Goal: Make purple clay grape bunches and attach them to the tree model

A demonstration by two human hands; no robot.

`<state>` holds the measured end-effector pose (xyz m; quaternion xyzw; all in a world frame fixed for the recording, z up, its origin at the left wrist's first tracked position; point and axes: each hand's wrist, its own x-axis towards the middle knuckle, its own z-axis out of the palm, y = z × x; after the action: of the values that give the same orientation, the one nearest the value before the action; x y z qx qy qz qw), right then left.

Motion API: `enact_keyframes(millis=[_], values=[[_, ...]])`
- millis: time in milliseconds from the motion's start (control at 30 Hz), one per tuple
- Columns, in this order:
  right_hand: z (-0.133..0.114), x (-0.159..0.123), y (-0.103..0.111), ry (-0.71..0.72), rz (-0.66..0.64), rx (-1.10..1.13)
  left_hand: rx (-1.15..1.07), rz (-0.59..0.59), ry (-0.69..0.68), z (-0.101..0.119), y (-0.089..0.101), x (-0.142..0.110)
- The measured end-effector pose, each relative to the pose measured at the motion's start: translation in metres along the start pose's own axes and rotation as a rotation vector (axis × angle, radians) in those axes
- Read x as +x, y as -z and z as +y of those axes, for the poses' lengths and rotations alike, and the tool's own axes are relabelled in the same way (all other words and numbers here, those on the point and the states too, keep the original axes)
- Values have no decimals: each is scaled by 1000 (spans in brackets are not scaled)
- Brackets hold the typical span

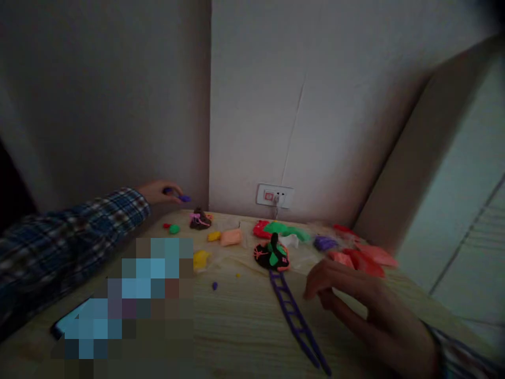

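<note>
At the far left, my left hand [160, 191] is raised above the table's back edge, its fingers closed around a piece of purple modelling clay [184, 199]. Below it sits a brown clay figure [200, 220] with pink and orange strips. My right hand [355, 302] hangs over the right side of the table, fingers loosely bent and apart, with nothing visible in them. Just left of it lies a ladder of purple clay [292, 310]. The ladder's far end meets a black clay piece [272, 255] bearing green and orange parts.
Along the back lie red clay [261, 229], green clay [284, 230], peach clay [231, 237], a purple lump [325, 242] and red packets [365, 262]. A small purple bit [215, 286] is mid-table. Pixelation hides part of a phone-like object [71, 319]. A socket [275, 196] holds a plug.
</note>
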<state>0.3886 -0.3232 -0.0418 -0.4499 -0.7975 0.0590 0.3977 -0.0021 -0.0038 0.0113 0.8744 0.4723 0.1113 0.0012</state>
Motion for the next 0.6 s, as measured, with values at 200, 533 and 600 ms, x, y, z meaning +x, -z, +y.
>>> enact_keyframes(millis=[200, 533, 600], values=[[15, 14, 22, -123, 27, 73, -31, 67, -287, 66, 53, -31], [8, 42, 17, -421, -274, 472, -196, -76, -820, 230, 16, -62], [6, 46, 11, -452, -308, 526, -214, -76, -862, 238, 12, -63]])
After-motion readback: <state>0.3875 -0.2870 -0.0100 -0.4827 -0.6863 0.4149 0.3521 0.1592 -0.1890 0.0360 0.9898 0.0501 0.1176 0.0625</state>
